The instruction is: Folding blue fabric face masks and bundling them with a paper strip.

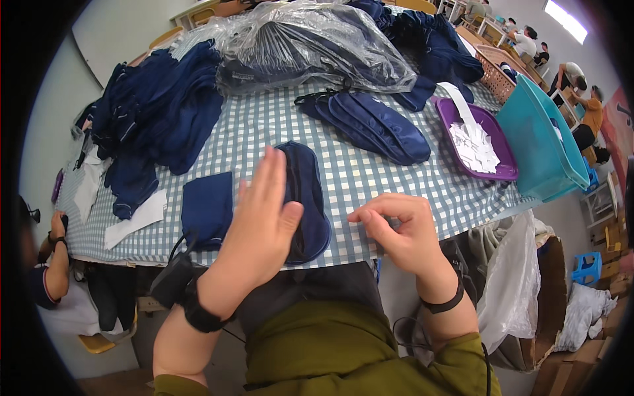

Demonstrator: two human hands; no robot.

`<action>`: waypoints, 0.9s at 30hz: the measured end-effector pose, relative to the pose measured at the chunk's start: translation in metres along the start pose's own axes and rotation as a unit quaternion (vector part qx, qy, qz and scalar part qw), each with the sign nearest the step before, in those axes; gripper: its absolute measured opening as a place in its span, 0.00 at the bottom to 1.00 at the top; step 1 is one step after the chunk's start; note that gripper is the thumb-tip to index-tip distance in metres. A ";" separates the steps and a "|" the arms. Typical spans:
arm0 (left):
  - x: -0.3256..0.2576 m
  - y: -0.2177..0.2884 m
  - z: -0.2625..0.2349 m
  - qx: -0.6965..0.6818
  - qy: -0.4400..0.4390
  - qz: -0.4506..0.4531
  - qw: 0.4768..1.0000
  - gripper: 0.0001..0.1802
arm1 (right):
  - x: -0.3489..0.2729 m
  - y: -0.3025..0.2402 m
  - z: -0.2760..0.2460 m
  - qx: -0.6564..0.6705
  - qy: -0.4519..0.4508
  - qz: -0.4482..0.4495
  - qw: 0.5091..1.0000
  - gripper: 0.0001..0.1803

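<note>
A navy sleep mask (309, 204) lies lengthwise on the checked cloth in front of me, its dark strap running along it. My left hand (261, 214) is open, fingers stretched and together, over the mask's left edge; whether it presses down I cannot tell. To the mask's right, my right hand (399, 231) is curled, thumb and forefinger tips close together, nothing visible in them. Left of my left hand lies a folded navy pouch (208, 204) with a black cord. Farther back, several satiny navy sleep masks (380, 129) are fanned in an overlapping row.
Navy fabric pieces (158, 112) are heaped at left, beside white paper (135, 218). A clear plastic bag (310, 49) of navy items lies at the back. At right stand a purple tray (508, 155) of white slips (474, 150) and a teal bin (541, 142). A person's arm (58, 264) shows far left.
</note>
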State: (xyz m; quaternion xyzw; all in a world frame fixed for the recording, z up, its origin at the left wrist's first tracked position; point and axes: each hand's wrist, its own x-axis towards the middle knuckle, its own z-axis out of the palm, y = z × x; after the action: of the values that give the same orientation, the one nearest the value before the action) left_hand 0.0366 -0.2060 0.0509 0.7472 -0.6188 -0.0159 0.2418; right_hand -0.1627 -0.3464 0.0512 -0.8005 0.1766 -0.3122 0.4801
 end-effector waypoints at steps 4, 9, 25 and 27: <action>-0.011 0.007 -0.065 -0.073 0.154 -0.009 0.985 0.34 | -0.001 0.004 -0.004 0.028 0.000 0.047 0.999 0.08; -0.015 -0.031 -0.109 -0.122 0.184 -0.150 0.964 0.23 | 0.006 -0.008 -0.005 0.016 0.015 0.002 1.000 0.07; -0.002 -0.123 -0.097 -0.001 -0.100 -0.224 0.969 0.33 | 0.029 -0.053 0.023 -0.049 -0.096 -0.011 0.994 0.07; -0.002 -0.126 -0.096 -0.020 -0.088 -0.163 0.983 0.23 | 0.028 -0.051 0.023 -0.078 -0.088 -0.062 0.991 0.08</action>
State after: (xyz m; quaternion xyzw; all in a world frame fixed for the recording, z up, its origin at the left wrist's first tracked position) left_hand 0.1823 -0.1569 0.0870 0.8286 -0.5074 -0.1333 0.1954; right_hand -0.1277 -0.3234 0.0975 -0.8693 0.1074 -0.2555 0.4094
